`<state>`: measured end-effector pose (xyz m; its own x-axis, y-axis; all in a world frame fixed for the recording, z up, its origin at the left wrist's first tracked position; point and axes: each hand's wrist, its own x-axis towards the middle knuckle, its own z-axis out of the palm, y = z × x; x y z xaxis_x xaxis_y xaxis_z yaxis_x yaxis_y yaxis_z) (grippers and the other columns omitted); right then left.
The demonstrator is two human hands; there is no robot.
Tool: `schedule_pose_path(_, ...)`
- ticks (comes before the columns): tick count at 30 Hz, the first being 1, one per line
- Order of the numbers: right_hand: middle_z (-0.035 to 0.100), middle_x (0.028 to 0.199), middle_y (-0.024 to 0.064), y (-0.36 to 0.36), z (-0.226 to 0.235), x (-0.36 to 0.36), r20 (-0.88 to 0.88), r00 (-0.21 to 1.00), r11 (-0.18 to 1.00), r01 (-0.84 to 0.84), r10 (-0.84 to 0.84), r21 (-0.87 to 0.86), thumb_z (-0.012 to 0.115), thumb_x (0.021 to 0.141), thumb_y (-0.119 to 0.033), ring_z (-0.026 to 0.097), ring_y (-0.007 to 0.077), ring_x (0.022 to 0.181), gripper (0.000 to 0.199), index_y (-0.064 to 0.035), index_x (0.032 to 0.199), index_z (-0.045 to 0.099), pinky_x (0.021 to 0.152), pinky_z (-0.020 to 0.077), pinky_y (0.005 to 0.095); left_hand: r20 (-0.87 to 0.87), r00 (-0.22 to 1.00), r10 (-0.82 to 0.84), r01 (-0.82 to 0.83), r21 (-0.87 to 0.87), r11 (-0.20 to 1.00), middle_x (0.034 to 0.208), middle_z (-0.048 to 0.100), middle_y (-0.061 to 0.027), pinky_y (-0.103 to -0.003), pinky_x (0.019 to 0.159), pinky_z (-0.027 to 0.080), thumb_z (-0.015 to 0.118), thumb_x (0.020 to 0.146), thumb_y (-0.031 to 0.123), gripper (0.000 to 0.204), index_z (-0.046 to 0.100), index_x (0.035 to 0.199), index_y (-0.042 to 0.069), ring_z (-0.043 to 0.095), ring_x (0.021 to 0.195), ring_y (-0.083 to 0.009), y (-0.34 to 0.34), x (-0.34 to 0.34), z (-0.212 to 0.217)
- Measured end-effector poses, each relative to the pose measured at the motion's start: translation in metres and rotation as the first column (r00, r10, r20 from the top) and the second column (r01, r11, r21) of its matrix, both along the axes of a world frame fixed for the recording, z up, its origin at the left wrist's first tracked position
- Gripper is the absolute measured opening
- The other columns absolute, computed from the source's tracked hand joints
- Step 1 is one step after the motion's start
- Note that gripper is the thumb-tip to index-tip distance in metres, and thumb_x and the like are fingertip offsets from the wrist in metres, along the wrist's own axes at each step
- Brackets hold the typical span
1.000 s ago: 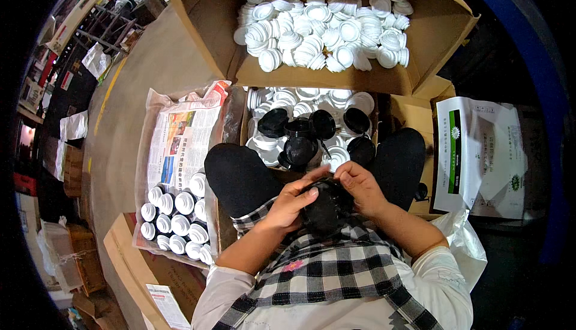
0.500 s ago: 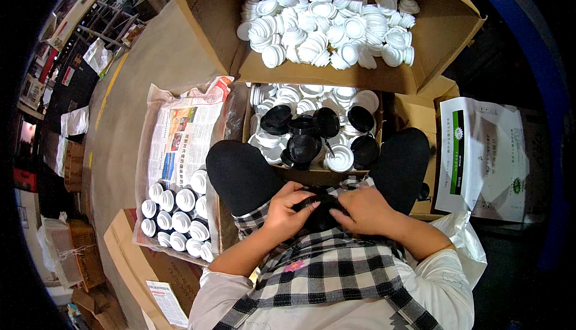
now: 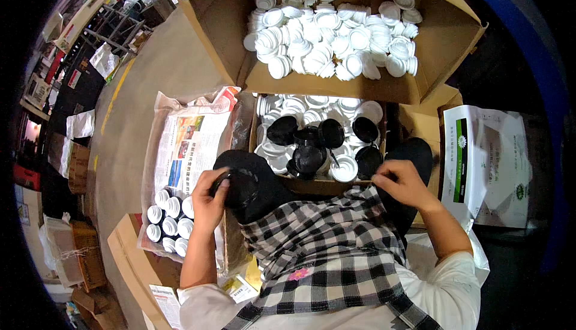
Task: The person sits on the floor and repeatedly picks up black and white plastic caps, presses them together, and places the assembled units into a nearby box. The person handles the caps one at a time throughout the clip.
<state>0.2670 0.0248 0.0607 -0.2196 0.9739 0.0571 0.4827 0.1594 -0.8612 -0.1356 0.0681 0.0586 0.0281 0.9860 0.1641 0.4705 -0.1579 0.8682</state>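
Observation:
My left hand (image 3: 209, 203) is at my left knee, thumb and fingers closed on the edge of a round black lid (image 3: 243, 189). The lid's dark surface blends into my black trouser leg. Over my right knee, my right hand (image 3: 408, 184) has loosely bent fingers, with a gap between thumb and forefinger and nothing visible in it. Nearest to it is a black lid (image 3: 368, 162) at the right of the open box (image 3: 385, 127). Several more black lids (image 3: 309, 159) lie there on white ridged caps (image 3: 344, 170).
Behind stands a larger cardboard box (image 3: 336, 92) of white ridged caps (image 3: 324, 36). At my left, a newspaper-lined tray (image 3: 201, 132) holds several white-topped pieces (image 3: 170, 227) in rows. A cardboard carton (image 3: 129, 252) is beside it. White printed packaging (image 3: 480, 162) lies at the right.
My hands have separated from my lap. The left moved left to the knee with the black lid; the right moved up and right toward the box. The view has shifted slightly.

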Motion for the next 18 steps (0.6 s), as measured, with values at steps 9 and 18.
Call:
schedule_pose_path(9, 0.062, 0.094, 0.0174, 0.086, -0.129, -0.082, 0.419, 0.886, 0.978, 0.155, -0.200, 0.140, 0.064, 0.080, -0.029, 0.061, 0.0317, 0.076, 0.038, -0.0057, 0.108, 0.058, 0.064, 0.0494, 0.0422, 0.124, 0.992, -0.015, -0.021, 0.282, 0.959, 0.091, 0.060, -0.0130, -0.028, 0.079, 0.044, 0.062, 0.078, 0.001, 0.023, 0.063, 0.101, 0.002, 0.058, 0.086, -0.0237, 0.080, 0.107, -0.079)
schedule_pose_path(18, 0.063, 0.076, 0.0152, 0.097, -0.116, -0.059, 0.298, 0.901, 0.948, 0.312, -0.316, 0.061, 0.064, 0.077, -0.039, 0.062, 0.0305, 0.071, 0.042, -0.0034, 0.100, 0.061, 0.061, 0.0481, 0.0393, -0.326, 0.921, -0.214, 0.306, 0.265, 0.914, 0.137, 0.029, -0.0224, -0.046, 0.101, 0.029, 0.070, 0.073, 0.013, 0.063, 0.041, 0.129, 0.007, 0.027, 0.127, -0.0414, 0.098, 0.134, -0.127)
